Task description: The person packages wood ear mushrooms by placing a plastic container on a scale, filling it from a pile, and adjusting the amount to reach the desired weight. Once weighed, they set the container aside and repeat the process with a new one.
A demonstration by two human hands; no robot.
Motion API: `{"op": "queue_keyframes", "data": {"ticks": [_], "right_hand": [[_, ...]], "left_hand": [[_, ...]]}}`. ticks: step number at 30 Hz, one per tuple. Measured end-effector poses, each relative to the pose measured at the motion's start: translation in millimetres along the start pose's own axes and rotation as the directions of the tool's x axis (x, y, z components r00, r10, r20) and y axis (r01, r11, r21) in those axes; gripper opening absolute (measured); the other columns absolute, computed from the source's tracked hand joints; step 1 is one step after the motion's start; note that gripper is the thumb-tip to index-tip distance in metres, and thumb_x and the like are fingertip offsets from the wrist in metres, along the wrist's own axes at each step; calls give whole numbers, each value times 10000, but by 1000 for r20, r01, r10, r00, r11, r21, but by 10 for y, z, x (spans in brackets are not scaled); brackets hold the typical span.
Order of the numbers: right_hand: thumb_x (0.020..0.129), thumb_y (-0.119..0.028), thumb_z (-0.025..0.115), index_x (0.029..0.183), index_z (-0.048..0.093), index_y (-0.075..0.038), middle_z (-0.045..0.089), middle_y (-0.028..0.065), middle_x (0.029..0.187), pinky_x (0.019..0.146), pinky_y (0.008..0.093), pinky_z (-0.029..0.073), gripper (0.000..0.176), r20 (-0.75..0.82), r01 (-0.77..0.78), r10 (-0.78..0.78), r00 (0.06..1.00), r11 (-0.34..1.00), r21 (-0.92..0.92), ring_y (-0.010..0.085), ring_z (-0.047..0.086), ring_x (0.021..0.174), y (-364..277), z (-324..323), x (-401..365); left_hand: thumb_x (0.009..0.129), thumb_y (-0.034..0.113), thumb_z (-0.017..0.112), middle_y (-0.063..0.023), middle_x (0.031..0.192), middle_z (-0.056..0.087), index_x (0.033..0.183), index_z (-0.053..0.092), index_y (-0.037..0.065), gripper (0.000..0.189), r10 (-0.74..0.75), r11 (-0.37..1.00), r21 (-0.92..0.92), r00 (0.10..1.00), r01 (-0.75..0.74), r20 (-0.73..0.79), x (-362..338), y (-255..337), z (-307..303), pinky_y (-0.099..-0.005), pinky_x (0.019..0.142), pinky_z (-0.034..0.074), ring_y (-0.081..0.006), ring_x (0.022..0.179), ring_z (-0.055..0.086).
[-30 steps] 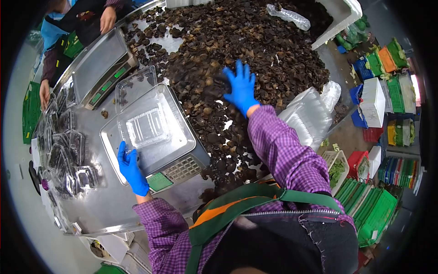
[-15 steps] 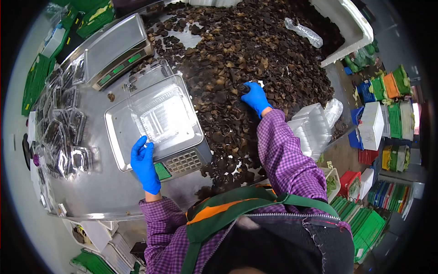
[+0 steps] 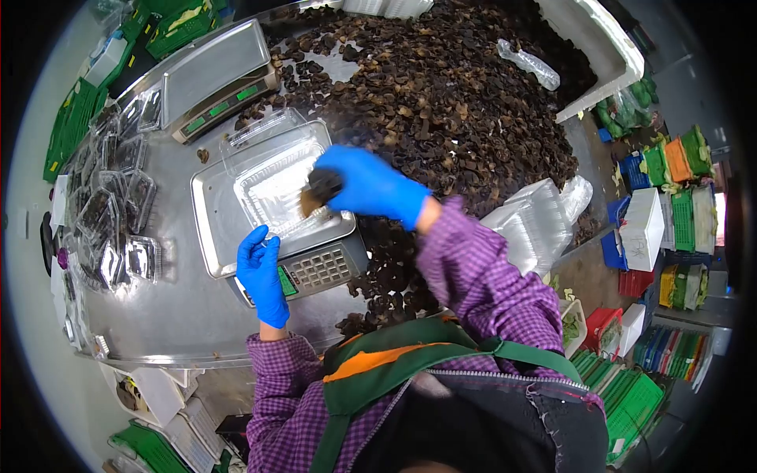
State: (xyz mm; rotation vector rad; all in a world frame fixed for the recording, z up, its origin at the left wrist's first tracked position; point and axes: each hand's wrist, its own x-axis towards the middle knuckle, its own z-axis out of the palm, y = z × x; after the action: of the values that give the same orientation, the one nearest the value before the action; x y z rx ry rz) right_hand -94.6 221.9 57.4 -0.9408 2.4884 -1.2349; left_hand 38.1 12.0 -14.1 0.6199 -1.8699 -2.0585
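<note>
right hand (image 3: 367,188) fingers clamped on dark mushrooms (image 3: 318,191) above clear tray (image 3: 272,181), inside its rim. left hand (image 3: 262,273) flat, fingers together, at scale pan (image 3: 217,230) near edge. bare table (image 3: 169,315) on the left.

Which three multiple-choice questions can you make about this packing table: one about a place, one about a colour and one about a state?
1. Where is the left hand?
A. in the mushroom pile
B. at the front edge of the near scale
C. on the packed trays

2. What colour are the gloves?
A. white
B. green
C. blue

3. The right hand is:
A. gripping dark mushrooms over the open clear tray
B. flat and empty
C. closing a lid

Answers:
1 B, it touches the scale beside the keypad.
2 C, both hands show blue.
3 A, its fingers close on a dark clump above the tray.
</note>
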Motion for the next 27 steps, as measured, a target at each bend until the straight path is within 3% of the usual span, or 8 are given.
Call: {"op": "queue_keyframes", "data": {"ticks": [6,9,12,16,18,20,25,27], "right_hand": [[714,-208,742,1160,590,-136,562,136,1162,864,422,487,476,176,195,-156,972,953,-231,350,551,1083,124,869,577],[683,-281,796,1401,416,-160,446,188,1370,996,446,416,822,100,221,-203,974,948,-227,385,475,1213,85,899,424],[689,-278,798,1393,419,-133,433,189,1388,1037,446,381,813,-99,208,-217,971,973,-97,402,445,1246,-13,570,164],[668,-339,802,1399,408,-114,417,249,1378,1032,439,384,860,-408,-91,-8,913,971,-223,411,434,1241,666,210,-397],[673,-335,803,1391,416,-112,414,269,1369,1031,442,385,846,-444,-520,331,832,745,-418,419,427,1243,808,41,-811],[663,-309,813,1397,410,-127,400,271,1378,1020,455,396,857,-410,-676,541,735,538,-504,428,427,1236,1253,204,-1270],[694,-133,771,1239,552,-87,592,162,1209,909,380,479,589,-301,-633,581,756,767,-109,307,596,1071,1713,319,-1560],[704,-107,754,1186,579,-71,628,135,1145,878,351,488,514,-322,-566,532,783,824,-15,273,624,1019,1600,257,-1440]], "left_hand": [[842,-11,662,-51,1061,634,1157,597,-1,322,-3,1000,5,1000,3,11,-4,-15,-51,-216,810,468,-74,867,563],[845,0,667,-40,1022,629,1181,605,8,342,-85,996,19,994,84,72,16,-104,-176,-210,798,467,-75,863,568],[851,17,667,-37,1011,632,1182,608,12,337,-139,990,36,990,137,32,9,-28,-205,-209,807,469,-77,881,574],[870,39,641,-49,1083,645,1189,611,13,322,-118,988,110,989,108,84,39,-69,-308,-225,852,474,-89,930,587],[869,35,633,-49,1099,645,1186,611,12,319,-93,988,131,993,83,73,72,-104,-328,-228,859,473,-90,934,587],[863,35,637,-47,1092,648,1183,614,18,321,-83,983,173,989,61,124,92,-103,-325,-225,831,480,-80,896,586],[855,38,648,-30,1075,654,1182,618,31,328,-82,983,175,986,56,142,104,-144,-350,-205,751,484,-50,786,570],[819,56,695,-82,1178,617,1228,591,49,422,-75,972,231,985,38,156,91,-133,-368,-269,852,486,-139,937,605]]}}
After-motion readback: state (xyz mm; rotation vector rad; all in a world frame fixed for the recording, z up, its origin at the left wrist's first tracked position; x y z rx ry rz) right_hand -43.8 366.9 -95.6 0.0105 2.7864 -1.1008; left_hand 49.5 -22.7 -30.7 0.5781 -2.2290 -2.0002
